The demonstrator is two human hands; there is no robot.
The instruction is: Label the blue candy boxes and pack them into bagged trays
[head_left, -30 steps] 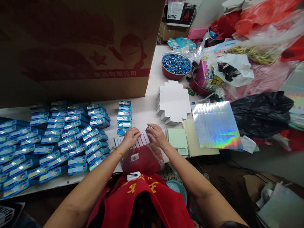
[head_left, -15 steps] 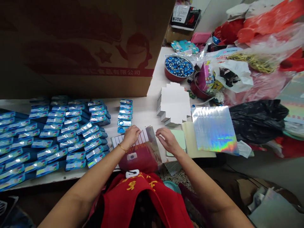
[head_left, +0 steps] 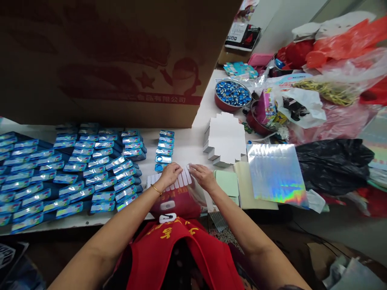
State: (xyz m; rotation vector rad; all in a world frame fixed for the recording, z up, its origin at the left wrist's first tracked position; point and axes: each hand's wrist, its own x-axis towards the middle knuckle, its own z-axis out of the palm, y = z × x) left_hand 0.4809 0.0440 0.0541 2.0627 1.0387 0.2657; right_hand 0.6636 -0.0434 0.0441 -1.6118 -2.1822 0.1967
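Note:
A shiny, mirror-like sheet lies at the table's front edge, reflecting the red apron. White strips run in a row along its far side. My left hand has its fingers bent together over these strips; its fingertips hide what they touch. At the right end of the row, my right hand is closed in a pinch, with a white strip end at its fingertips. Just beyond my left hand, a short column of small blue packs lies on the table. A stack of white die-cut card sits beyond my right hand.
Rows of blue packs cover the left. A big cardboard box stands behind. At right are pale green cards, holographic sheets, a black plastic bag and a bowl of blue caps.
My right hand has moved left to the end of the strips and closed in a pinch. My left hand stays on the row. The view has shifted slightly.

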